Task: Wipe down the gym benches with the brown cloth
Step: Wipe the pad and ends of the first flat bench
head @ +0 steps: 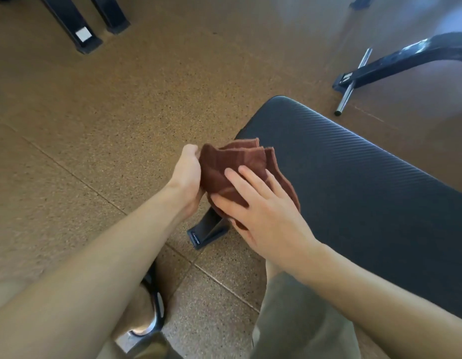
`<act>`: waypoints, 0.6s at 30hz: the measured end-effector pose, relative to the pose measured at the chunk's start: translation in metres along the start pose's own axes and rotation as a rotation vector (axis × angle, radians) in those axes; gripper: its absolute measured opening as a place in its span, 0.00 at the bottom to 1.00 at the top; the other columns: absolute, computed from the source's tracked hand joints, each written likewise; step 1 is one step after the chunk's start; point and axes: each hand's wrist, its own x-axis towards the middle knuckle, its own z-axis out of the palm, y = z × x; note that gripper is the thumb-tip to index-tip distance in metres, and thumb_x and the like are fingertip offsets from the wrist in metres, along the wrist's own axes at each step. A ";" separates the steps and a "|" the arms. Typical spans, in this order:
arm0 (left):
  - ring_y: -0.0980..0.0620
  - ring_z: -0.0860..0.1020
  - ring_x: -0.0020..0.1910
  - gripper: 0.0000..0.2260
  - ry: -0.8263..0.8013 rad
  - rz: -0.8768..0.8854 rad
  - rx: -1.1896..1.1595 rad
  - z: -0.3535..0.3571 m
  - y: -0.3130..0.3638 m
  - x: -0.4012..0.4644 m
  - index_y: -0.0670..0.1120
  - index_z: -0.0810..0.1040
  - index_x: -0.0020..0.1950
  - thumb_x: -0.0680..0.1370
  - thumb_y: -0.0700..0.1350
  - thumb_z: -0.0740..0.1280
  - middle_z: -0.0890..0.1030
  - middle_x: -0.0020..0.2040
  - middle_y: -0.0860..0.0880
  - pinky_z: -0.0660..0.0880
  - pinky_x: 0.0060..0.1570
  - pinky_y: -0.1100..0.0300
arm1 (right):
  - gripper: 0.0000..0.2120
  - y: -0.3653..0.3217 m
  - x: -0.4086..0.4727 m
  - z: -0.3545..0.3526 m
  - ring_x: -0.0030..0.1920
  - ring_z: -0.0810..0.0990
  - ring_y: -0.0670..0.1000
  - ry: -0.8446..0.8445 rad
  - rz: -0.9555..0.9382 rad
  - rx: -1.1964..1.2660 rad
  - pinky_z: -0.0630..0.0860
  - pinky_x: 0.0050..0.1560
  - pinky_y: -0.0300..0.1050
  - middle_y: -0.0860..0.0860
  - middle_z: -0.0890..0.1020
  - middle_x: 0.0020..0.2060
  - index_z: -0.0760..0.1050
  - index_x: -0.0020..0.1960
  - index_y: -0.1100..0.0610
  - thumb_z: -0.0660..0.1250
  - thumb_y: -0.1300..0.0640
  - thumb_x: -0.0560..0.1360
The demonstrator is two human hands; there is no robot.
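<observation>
Folded brown terry cloth (232, 172) is held in the air between both hands, over the near-left corner of the black ribbed vinyl bench pad (354, 182); can't tell if its far folds touch the pad edge. Left hand (187, 174) grips the cloth's left edge, fingers curled round it, mostly hidden behind the fabric. Right hand (263, 211) lies on the near face with fingers straight and spread, thumb below along the bottom fold.

Pad runs diagonally from its rounded far end at centre frame to the right edge. Its long left edge is exposed, and the black steel bench foot (208, 230) sticks out below that edge onto the floor. Speckled tan rubber tile floor (95, 125) is open to the left and ahead of the pad. Far left: two black square frame legs (84, 24). Far right: a black curved base with chrome crossbar (354, 79), well apart from the pad's end. Person's sandalled foot (152, 307) is near the bench foot.
</observation>
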 end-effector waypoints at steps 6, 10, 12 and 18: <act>0.48 0.83 0.58 0.28 -0.065 0.051 -0.002 -0.011 -0.006 0.006 0.42 0.83 0.58 0.87 0.53 0.45 0.88 0.53 0.46 0.76 0.65 0.53 | 0.25 0.020 -0.059 -0.001 0.80 0.62 0.64 -0.041 -0.136 -0.173 0.60 0.78 0.68 0.58 0.64 0.81 0.74 0.75 0.50 0.57 0.58 0.80; 0.47 0.84 0.54 0.27 -0.081 0.045 -0.060 -0.017 -0.010 0.009 0.40 0.83 0.57 0.87 0.52 0.47 0.87 0.50 0.43 0.78 0.61 0.52 | 0.21 0.002 -0.001 0.004 0.80 0.64 0.64 0.030 -0.155 -0.155 0.58 0.80 0.66 0.59 0.67 0.79 0.77 0.72 0.53 0.61 0.58 0.80; 0.43 0.84 0.56 0.26 -0.126 0.054 -0.084 -0.023 -0.008 0.010 0.38 0.83 0.60 0.85 0.50 0.48 0.86 0.55 0.40 0.79 0.62 0.49 | 0.21 -0.014 0.038 0.009 0.78 0.66 0.64 0.061 -0.130 -0.124 0.58 0.79 0.66 0.59 0.71 0.77 0.80 0.69 0.56 0.60 0.59 0.79; 0.44 0.83 0.55 0.30 -0.150 0.043 -0.060 -0.026 -0.004 0.010 0.37 0.82 0.61 0.86 0.53 0.45 0.86 0.56 0.39 0.79 0.61 0.49 | 0.22 -0.011 0.014 0.009 0.81 0.61 0.63 0.053 -0.093 -0.089 0.59 0.79 0.65 0.59 0.65 0.80 0.77 0.72 0.56 0.63 0.61 0.78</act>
